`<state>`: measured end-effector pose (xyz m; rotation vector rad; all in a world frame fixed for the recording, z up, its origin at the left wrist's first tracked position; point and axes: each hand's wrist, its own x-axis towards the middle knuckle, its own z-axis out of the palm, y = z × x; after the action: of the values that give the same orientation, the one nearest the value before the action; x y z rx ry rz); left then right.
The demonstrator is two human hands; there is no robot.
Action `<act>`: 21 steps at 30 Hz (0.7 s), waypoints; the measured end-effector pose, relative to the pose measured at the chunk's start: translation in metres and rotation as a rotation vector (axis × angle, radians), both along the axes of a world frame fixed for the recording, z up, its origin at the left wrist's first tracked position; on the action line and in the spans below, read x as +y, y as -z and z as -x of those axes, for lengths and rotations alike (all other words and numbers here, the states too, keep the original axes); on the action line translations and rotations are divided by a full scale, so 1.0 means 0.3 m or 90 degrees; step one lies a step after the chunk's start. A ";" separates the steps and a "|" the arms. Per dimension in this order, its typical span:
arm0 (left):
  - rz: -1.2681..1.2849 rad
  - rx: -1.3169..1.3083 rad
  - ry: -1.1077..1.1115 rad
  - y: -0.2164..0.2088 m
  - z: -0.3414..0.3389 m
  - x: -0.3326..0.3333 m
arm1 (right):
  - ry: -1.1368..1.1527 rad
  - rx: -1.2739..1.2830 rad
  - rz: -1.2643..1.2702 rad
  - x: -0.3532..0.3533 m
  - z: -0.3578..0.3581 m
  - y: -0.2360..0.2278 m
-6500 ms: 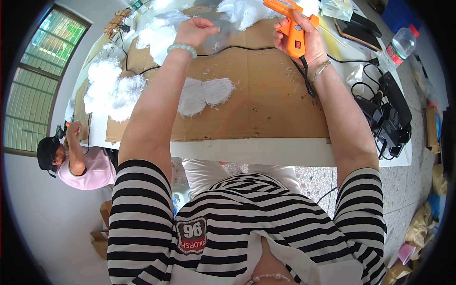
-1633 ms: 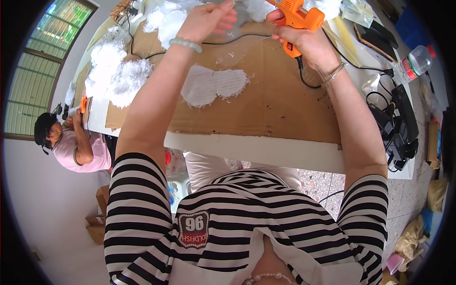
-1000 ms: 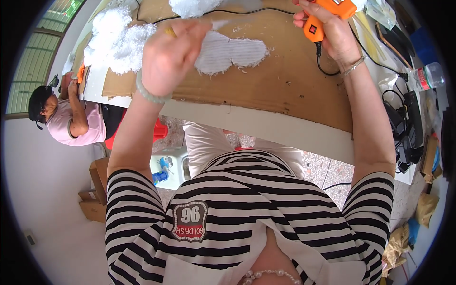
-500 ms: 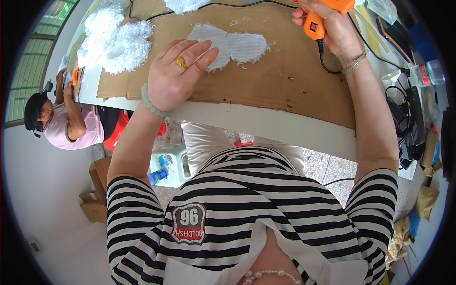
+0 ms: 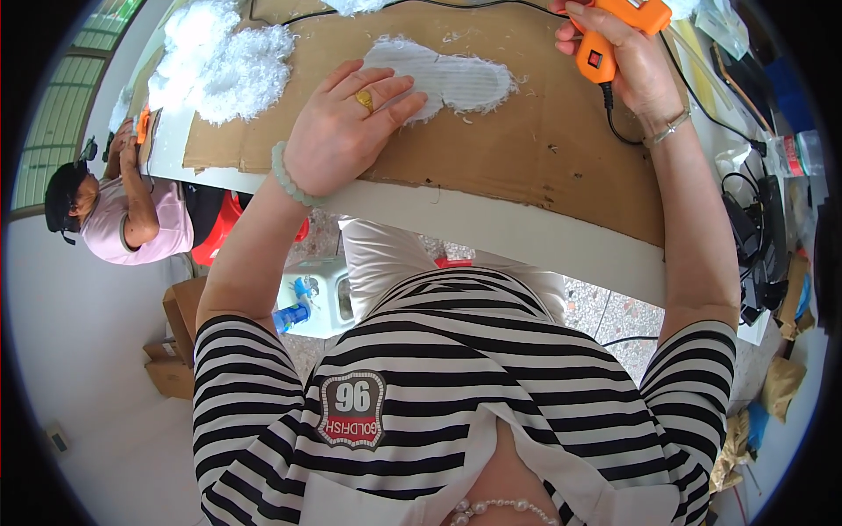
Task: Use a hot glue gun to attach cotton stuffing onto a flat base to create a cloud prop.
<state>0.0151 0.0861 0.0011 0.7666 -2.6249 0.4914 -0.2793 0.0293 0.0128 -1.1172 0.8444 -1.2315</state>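
Observation:
My left hand lies palm down, fingers stretched out, over the left end of a white ribbed fabric piece. The piece is shaped like a shoe sole, narrowed at the middle, with a frayed, fuzzy edge. Its part beneath my fingers is hidden. At the upper right, my right hand is wrapped round the handle of an orange glue gun with a red switch and a black cord. The glue gun is held to the right of the fabric piece, apart from it, and the top of the picture partly cuts it off.
Brown cardboard covers much of the white table. Fluffy white pieces are heaped at the left. A black cable crosses the far side. Chargers and a clear bottle stand at the right. Another person sits at the far left.
The whole view has shifted slightly, so the table things appear a little farther right and higher. Both hands keep nearly the same places: left on the fabric piece, right round the glue gun.

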 end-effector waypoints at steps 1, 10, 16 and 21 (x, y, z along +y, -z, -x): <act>0.001 -0.001 -0.005 0.001 -0.001 0.000 | 0.006 0.009 -0.016 0.006 -0.006 -0.005; -0.008 -0.001 -0.002 0.007 -0.011 -0.007 | -0.098 0.158 0.055 0.044 -0.045 0.004; 0.014 -0.002 -0.012 0.009 -0.012 -0.011 | -0.126 0.174 0.061 0.051 -0.055 0.009; 0.036 0.000 -0.020 0.001 -0.009 -0.016 | -0.122 0.190 0.069 0.061 -0.059 0.001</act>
<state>0.0177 0.0813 0.0008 0.7901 -2.5901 0.5720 -0.2617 0.0477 0.0126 -1.4597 0.8762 -0.9749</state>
